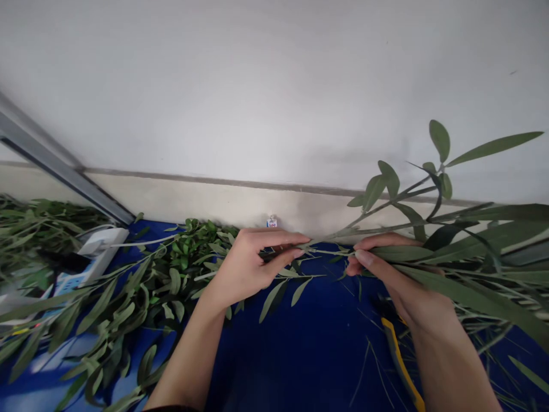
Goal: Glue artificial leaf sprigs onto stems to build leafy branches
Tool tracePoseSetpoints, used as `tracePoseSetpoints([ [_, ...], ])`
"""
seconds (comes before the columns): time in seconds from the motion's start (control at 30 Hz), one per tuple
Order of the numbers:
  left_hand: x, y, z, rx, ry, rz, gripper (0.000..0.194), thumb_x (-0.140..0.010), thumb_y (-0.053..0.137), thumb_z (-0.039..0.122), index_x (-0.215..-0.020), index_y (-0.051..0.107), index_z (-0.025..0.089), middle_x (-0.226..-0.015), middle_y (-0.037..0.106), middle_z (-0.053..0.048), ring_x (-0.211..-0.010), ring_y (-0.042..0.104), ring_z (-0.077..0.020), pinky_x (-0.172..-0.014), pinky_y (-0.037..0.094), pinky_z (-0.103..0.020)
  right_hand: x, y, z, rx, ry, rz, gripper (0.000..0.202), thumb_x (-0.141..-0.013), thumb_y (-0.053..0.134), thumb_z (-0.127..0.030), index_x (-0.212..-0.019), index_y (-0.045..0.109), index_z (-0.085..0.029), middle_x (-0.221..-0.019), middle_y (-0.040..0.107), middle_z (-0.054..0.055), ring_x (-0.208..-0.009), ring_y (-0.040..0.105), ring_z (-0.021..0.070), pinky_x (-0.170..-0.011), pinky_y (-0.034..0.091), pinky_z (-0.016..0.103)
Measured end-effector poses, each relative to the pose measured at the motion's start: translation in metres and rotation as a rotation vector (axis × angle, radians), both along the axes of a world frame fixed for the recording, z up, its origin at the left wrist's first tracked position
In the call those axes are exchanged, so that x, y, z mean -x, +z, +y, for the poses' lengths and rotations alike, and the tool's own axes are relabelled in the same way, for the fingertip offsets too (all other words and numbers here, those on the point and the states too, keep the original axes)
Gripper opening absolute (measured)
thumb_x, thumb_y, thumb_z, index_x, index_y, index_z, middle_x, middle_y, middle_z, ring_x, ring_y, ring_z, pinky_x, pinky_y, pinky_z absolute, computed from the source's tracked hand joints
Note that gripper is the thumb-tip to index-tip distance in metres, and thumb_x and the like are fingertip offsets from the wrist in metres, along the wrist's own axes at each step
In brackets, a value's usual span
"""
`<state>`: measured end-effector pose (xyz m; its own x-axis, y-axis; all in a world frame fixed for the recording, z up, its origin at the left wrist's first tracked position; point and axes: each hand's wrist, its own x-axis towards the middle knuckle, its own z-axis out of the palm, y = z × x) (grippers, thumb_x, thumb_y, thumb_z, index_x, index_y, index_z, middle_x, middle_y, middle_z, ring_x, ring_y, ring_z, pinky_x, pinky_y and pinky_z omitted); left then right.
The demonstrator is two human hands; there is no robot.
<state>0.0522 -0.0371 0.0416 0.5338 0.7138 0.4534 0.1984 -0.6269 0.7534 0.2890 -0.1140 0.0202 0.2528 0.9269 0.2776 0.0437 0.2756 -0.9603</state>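
Note:
My left hand (251, 263) pinches the thin end of a leafy branch (362, 220) between thumb and fingertips. From there the branch slants up to the right, and its long narrow green leaves stand out against the wall. My right hand (398, 274) is closed just to the right, thumb against the fingers, on stems of the same greenery. Long leaves cover the back of this hand, so exactly which stems it grips is partly hidden. Below the left hand a small sprig (281, 286) lies over the blue table (295, 355).
A heap of leafy branches (128, 303) spreads across the table's left side, beside a white power strip (100, 252). Yellow-handled pliers or cutters (397, 357) lie partly under my right forearm. More stems and clippings are at the right. Behind runs a pale wall (240, 103).

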Motion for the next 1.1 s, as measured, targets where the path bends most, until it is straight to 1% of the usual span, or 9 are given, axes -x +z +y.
tracePoseSetpoints([
  [0.3,-0.001,0.000,0.001,-0.020,0.000,0.017,0.020,-0.093,0.073,0.015,-0.110,0.082,0.021,-0.094,0.083,-0.003,-0.079,0.077,-0.0143,-0.064,0.056,-0.022,0.000,0.001,0.001,-0.001,0.007,-0.063,0.007,-0.087,0.081,-0.030,-0.088,0.080,-0.023,-0.073,0.077,0.004,-0.067,0.077,0.0230,-0.064,0.066,0.036],
  [0.43,-0.002,-0.002,0.001,-0.016,-0.004,0.020,0.020,-0.093,0.073,0.016,-0.112,0.081,0.021,-0.095,0.083,-0.003,-0.078,0.077,-0.0152,-0.064,0.057,-0.023,0.000,0.001,0.000,0.019,0.009,-0.094,0.008,-0.088,0.081,-0.031,-0.090,0.079,-0.024,-0.074,0.078,0.004,-0.069,0.077,0.0232,-0.067,0.066,0.036],
  [0.6,-0.004,-0.002,0.000,-0.023,0.003,0.023,0.019,-0.093,0.074,0.017,-0.111,0.081,0.020,-0.092,0.083,-0.002,-0.075,0.077,-0.0139,-0.062,0.056,-0.021,-0.001,0.003,0.000,-0.042,-0.004,-0.221,0.004,-0.087,0.081,-0.028,-0.091,0.079,-0.027,-0.075,0.079,0.001,-0.070,0.077,0.0213,-0.072,0.066,0.035],
  [0.73,-0.005,-0.002,-0.001,-0.019,0.001,0.027,0.020,-0.092,0.074,0.016,-0.111,0.081,0.018,-0.092,0.083,-0.003,-0.077,0.078,-0.0143,-0.063,0.057,-0.020,-0.001,0.005,-0.001,-0.067,-0.034,-0.305,0.004,-0.088,0.080,-0.030,-0.091,0.078,-0.031,-0.076,0.080,0.000,-0.071,0.078,0.0221,-0.072,0.067,0.037],
  [0.83,-0.004,-0.002,-0.001,-0.016,0.012,0.034,0.020,-0.092,0.075,0.016,-0.111,0.081,0.019,-0.092,0.083,-0.003,-0.077,0.078,-0.0143,-0.066,0.059,-0.020,0.000,0.007,-0.002,-0.069,-0.065,-0.388,0.004,-0.088,0.081,-0.031,-0.091,0.079,-0.031,-0.076,0.080,0.000,-0.072,0.078,0.0230,-0.075,0.067,0.038],
  [0.97,-0.004,-0.004,-0.001,-0.005,-0.001,0.051,0.020,-0.094,0.073,0.018,-0.112,0.081,0.022,-0.096,0.083,-0.003,-0.078,0.078,-0.0151,-0.065,0.059,-0.021,0.000,0.010,-0.004,-0.058,-0.083,-0.444,0.007,-0.086,0.082,-0.035,-0.091,0.081,-0.030,-0.083,0.082,0.002,-0.074,0.080,0.0263,-0.077,0.068,0.042],
  [1.1,-0.003,-0.004,-0.001,0.006,-0.012,0.081,0.021,-0.095,0.072,0.020,-0.113,0.080,0.023,-0.095,0.083,-0.003,-0.075,0.078,-0.0159,-0.063,0.060,-0.022,-0.001,0.011,-0.004,-0.064,-0.074,-0.459,0.006,-0.084,0.085,-0.036,-0.089,0.082,-0.035,-0.093,0.083,0.002,-0.081,0.080,0.0280,-0.079,0.067,0.044],
])
